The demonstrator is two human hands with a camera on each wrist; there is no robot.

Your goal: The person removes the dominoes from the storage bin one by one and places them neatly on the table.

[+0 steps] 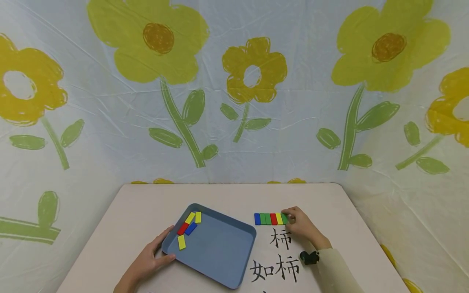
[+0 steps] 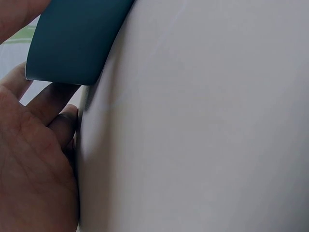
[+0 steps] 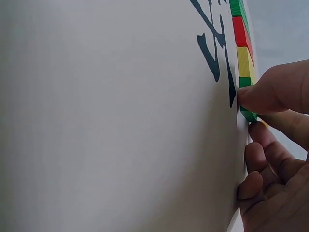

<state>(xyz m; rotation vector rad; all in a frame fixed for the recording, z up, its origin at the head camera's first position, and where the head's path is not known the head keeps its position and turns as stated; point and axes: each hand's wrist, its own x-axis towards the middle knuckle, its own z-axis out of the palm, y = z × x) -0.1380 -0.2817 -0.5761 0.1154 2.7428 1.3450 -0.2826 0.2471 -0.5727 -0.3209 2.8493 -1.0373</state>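
A blue-grey tray (image 1: 216, 248) lies at a slant on the table. My left hand (image 1: 146, 258) grips its left corner, the thumb on the near side and the fingers at the far side; the left wrist view shows the tray's wall (image 2: 72, 43) between them. Right of the tray, flat rectangular blocks form a row: a blue block (image 1: 257, 219), two green ones, a red block (image 1: 273, 219), a yellow block (image 1: 279, 219) and a green block (image 1: 284, 219) at the right end. My right hand (image 1: 305, 226) pinches that end green block (image 3: 248, 115), which touches the yellow one.
Inside the tray's left part lie three yellow blocks (image 1: 182, 242), a red block (image 1: 183, 228) and a blue block (image 1: 191, 228). Black brush-written characters (image 1: 275, 268) mark the pale table (image 1: 220, 193) below the row. A flower-printed cloth (image 1: 253, 154) hangs behind.
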